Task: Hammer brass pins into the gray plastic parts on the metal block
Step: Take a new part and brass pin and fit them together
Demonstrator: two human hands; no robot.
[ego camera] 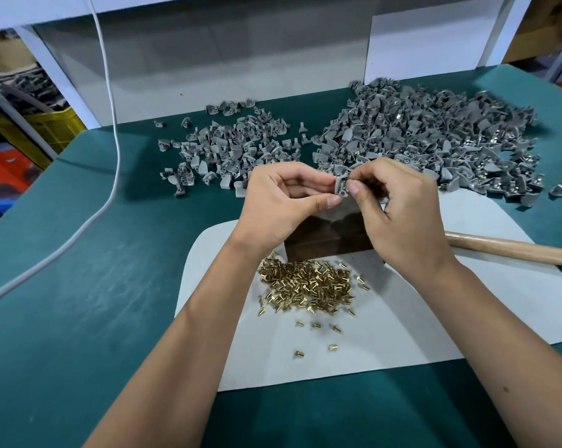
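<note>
- Step in hand: both hands hold one gray plastic part (341,185) above the metal block (328,234); left hand (279,202) and right hand (399,205) each keep a pinching grip on it (probably seating a pin).
- Next, I judge: set it on the block, reach for the hammer handle (512,250); brass pins (308,286) lie near.

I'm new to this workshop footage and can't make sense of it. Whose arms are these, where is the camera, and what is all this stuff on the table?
There is no machine here: a person works with bare hands, and the one camera sits on their head, looking forward and down. The left hand and right hand together pinch one gray plastic part above a dark metal block. Whether a pin is already in it is too small to tell. Near the person lies a heap of brass pins on a pale mat. Farther back sit two piles of gray parts, a smaller left pile and a larger right pile. A wooden handle, probably the hammer's, lies at the right.
</note>
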